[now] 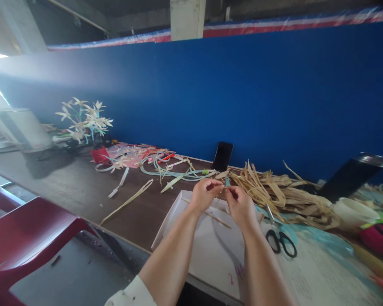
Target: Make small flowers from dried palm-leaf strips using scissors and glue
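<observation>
My left hand [206, 194] and my right hand [241, 204] meet over a shallow white box lid [198, 255], their fingertips pinched close together. Between them is a small straw-coloured piece [223, 191], mostly hidden by the fingers; its exact kind is unclear. In the lid below lie a thin dry stick [218, 220] and other slender pieces. Scissors with black handles [281, 243] rest to the right of my right hand. A heap of dried husk strips [284, 193] spreads beyond that hand.
A black phone [222, 156] leans against the blue partition [258, 93]. Pale strips and cords [172, 172] lie on the dark table [124, 212]. White flowers [86, 119] stand in a red pot [100, 155]. At right are a white cup [354, 213] and dark tumbler [351, 176]; a red chair [32, 238] stands left.
</observation>
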The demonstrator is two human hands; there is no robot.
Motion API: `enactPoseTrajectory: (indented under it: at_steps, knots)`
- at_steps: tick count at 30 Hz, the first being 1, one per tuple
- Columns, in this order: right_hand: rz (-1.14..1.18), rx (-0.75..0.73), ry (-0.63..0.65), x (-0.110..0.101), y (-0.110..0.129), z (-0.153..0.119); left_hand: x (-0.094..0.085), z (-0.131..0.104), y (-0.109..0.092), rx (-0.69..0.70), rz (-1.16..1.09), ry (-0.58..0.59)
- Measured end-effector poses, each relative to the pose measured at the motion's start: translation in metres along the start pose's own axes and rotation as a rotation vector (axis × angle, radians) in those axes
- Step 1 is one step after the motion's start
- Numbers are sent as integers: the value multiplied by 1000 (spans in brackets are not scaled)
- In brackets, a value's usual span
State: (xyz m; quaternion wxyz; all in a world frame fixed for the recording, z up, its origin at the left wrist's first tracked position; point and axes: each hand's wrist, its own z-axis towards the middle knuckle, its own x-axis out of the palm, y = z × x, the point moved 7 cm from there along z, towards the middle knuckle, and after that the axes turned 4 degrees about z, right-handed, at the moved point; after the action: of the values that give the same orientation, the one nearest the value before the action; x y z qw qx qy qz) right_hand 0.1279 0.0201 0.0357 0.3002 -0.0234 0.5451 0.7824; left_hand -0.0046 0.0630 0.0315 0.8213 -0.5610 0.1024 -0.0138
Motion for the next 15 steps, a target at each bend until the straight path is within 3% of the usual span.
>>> enactPoseTrajectory:
  at_steps: [4,9,15]
  knots:
    - [30,30,6,0,1,0,7,-1,1,15,-35,77]
    - [156,127,48,4,-13,1,4,-3,-5,118,156,37]
    - [337,389,51,10,-38,-3,4,-7,-11,189,368,3]
